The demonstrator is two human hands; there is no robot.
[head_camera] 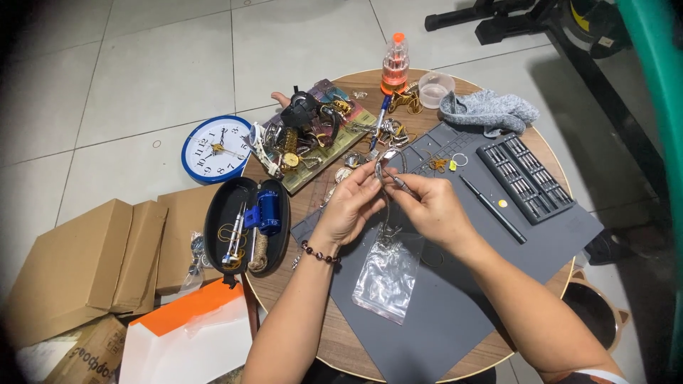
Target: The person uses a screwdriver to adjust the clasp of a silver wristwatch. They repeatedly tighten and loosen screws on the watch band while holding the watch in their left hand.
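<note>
A round wooden bench (pixel 284 299) carries a grey mat (pixel 455 299) from its centre toward 4 o'clock. At 9 o'clock lies an open black case (pixel 213 220), at 11 a heap of watches (pixel 306 131), and at 1 a grey cloth (pixel 491 110) beside a clear cup (pixel 435 89).

A makeshift watch-repair corner in a home: a small round wooden table (pixel 284 284) stands on a pale tiled floor (pixel 142 64), covered by a grey work mat (pixel 455 299), a tray of screwdriver bits (pixel 525 178), a heap of watches (pixel 306 131) and an open tool case (pixel 245 224). A blue wall clock (pixel 215 149) and cardboard boxes (pixel 92 263) lie on the floor beside it.
</note>
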